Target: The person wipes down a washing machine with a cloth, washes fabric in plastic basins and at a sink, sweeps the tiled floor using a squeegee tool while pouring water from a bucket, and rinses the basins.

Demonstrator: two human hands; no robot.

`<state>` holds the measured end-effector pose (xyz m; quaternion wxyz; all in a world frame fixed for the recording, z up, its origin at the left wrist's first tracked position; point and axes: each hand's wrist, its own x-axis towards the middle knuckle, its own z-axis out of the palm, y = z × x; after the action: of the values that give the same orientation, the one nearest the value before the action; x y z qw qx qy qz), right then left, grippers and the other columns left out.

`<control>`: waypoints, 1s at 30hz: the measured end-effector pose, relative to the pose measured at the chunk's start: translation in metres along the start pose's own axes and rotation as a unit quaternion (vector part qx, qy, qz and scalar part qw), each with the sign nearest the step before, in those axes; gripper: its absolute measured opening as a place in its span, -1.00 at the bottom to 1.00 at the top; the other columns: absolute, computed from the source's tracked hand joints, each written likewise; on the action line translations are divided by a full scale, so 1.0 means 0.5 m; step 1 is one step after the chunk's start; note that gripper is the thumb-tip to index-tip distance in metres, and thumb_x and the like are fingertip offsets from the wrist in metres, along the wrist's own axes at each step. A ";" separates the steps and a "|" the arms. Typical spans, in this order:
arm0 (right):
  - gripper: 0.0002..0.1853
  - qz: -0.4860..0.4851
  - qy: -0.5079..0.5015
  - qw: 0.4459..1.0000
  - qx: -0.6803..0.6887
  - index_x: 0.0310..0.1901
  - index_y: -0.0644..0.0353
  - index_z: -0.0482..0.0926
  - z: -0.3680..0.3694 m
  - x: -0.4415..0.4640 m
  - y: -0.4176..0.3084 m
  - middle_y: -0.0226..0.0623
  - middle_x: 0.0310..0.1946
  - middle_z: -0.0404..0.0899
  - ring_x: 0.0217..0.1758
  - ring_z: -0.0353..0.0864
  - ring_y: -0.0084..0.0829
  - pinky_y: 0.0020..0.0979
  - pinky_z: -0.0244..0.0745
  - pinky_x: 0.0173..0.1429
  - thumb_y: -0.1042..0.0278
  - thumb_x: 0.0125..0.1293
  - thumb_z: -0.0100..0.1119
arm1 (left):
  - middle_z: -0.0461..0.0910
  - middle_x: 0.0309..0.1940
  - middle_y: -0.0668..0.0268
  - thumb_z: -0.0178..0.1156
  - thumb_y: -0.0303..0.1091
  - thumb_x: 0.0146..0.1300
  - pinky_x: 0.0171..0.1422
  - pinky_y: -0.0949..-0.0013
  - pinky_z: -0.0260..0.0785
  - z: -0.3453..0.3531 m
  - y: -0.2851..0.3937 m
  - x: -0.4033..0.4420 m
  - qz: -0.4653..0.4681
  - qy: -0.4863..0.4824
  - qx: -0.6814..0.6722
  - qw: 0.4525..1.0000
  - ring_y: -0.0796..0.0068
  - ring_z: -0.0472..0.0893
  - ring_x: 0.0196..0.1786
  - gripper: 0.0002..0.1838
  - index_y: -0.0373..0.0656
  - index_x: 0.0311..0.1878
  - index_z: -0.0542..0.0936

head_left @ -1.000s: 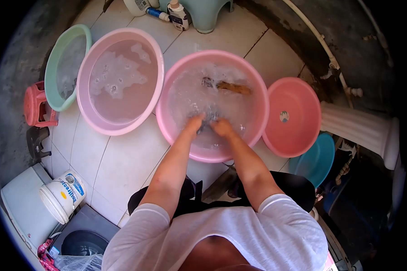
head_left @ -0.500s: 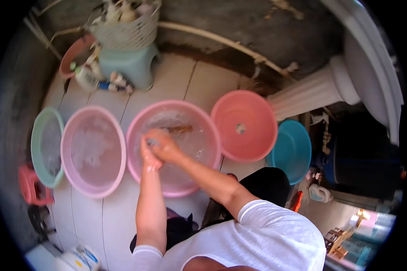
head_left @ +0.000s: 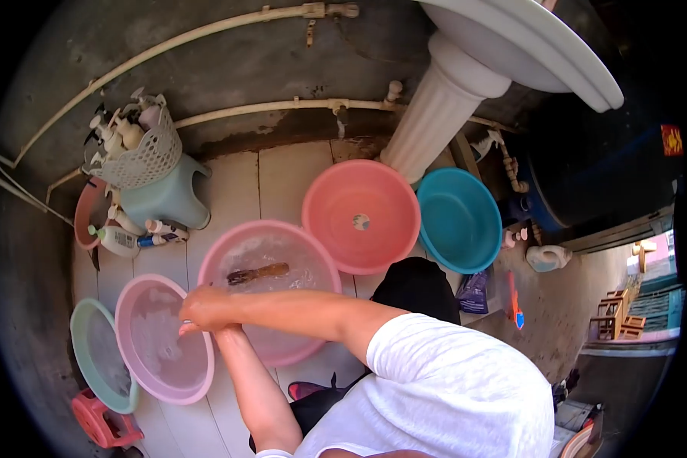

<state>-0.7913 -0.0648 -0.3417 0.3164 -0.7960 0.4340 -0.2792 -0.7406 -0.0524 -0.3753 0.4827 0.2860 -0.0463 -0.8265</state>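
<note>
My right hand [head_left: 208,307] is closed and lies over my left hand. Both are at the left rim of the large pink basin [head_left: 330,263], beside the lighter pink basin [head_left: 204,385]. Most of my left hand [head_left: 188,329] is hidden under the right, so its grip does not show. Something small and greyish seems to be between the fingers, too small to name. In the large basin, a brush with a brown wooden handle [head_left: 271,270] lies in cloudy, sudsy water. The lighter pink basin also holds sudsy water.
A green basin [head_left: 80,359] stands far left, near a red stool [head_left: 91,418]. To the right are a coral basin [head_left: 359,191] and a teal basin [head_left: 458,221] by the sink pedestal [head_left: 435,99]. Behind, a pale stool [head_left: 160,195] carries a bottle basket [head_left: 149,156].
My joined hands have moved left, from over the large pink basin's water to its rim beside the lighter basin. The camera view has turned and shifted.
</note>
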 end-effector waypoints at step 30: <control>-0.52 0.004 0.859 0.503 0.091 0.16 0.33 0.07 -0.834 -0.646 0.261 -0.09 0.12 0.08 0.17 0.08 -0.23 -0.32 0.01 0.21 0.30 0.25 -0.17 | 0.41 -0.06 0.29 -0.09 -0.05 0.14 0.02 0.20 0.22 0.119 0.014 0.073 -0.091 0.079 0.515 0.849 0.32 0.36 -0.01 -0.59 -0.11 -0.05 0.41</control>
<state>-1.3095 0.0514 -0.2253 -0.1403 -0.1303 0.4681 -0.8626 -0.7794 -0.0981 -0.3389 0.1910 0.5607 -0.4012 -0.6987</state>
